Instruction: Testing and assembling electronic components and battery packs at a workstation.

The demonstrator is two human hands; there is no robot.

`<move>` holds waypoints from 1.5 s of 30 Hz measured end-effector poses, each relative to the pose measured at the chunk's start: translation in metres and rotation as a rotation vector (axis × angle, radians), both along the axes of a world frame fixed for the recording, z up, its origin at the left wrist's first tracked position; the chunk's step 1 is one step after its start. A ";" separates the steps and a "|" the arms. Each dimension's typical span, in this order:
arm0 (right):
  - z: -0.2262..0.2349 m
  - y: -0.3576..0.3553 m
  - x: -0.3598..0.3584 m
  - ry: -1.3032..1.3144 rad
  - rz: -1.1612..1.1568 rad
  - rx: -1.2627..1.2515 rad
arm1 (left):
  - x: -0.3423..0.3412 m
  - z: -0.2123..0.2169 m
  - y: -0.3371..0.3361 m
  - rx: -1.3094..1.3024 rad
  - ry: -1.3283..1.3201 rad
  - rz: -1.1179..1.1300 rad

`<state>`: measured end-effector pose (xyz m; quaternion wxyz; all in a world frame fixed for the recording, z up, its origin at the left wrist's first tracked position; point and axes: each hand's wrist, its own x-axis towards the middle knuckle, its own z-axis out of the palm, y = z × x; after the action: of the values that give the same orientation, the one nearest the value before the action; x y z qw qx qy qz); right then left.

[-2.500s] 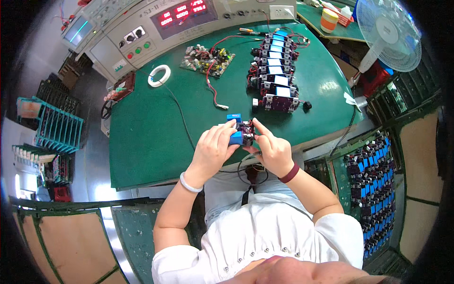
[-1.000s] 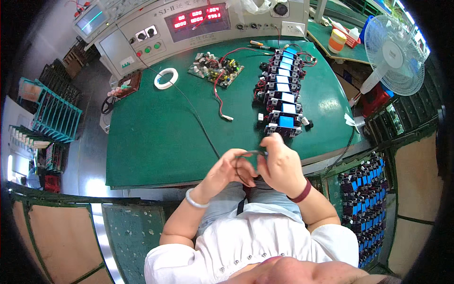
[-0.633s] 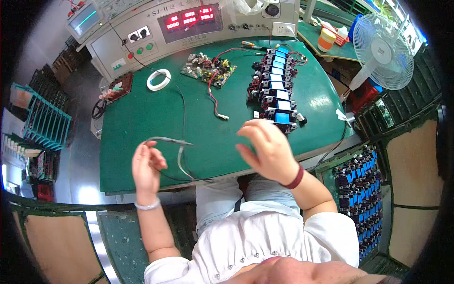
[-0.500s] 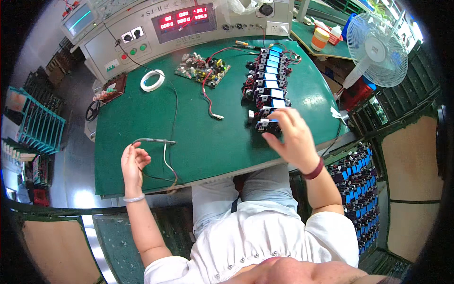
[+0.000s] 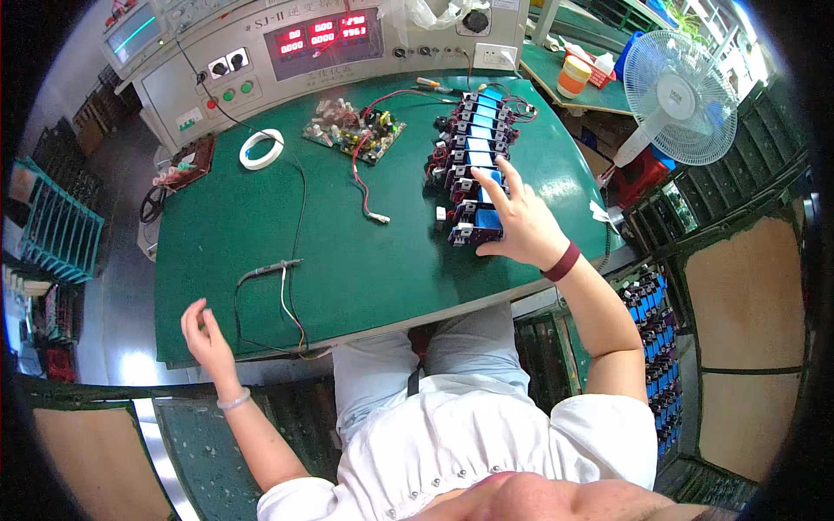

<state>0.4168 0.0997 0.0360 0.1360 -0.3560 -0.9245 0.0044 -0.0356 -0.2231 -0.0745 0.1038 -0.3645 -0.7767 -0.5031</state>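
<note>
A row of circuit board modules with blue and white tops (image 5: 480,143) runs away from me on the right half of the green table. Over its near end my right hand (image 5: 526,221) spreads its fingers, the fingertips above the modules and the thumb beside the nearest module (image 5: 469,234). Whether the fingertips touch them I cannot tell. My left hand (image 5: 208,341) hangs by the table's front left edge, empty, its fingers loosely bent and apart. A probe (image 5: 271,271) with a thin cable lies on the table beyond it.
A populated circuit board (image 5: 354,130) with a red lead and a white tape roll (image 5: 261,149) lie farther back. Behind stands a test console (image 5: 321,43) with red digits. A fan (image 5: 678,95) stands at right; more blue modules (image 5: 656,347) are stacked below it.
My left hand has moved left and toward me, away from the probe. My right hand's fingers have spread and reach farther along the row. The whole view has shifted slightly.
</note>
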 end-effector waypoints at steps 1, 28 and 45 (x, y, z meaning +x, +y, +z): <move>-0.003 -0.001 -0.002 -0.020 -0.018 -0.056 | 0.003 -0.003 -0.010 0.048 -0.047 -0.005; 0.035 0.056 -0.018 -0.445 0.230 -0.040 | 0.043 -0.012 -0.041 0.132 -0.213 0.009; 0.027 0.086 -0.027 -0.496 0.354 -0.092 | 0.050 0.008 -0.027 0.125 -0.218 0.002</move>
<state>0.3896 0.1861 0.0633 -0.1130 -0.1855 -0.9760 -0.0172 0.0144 -0.2503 -0.0663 0.0417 -0.2998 -0.7508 -0.5871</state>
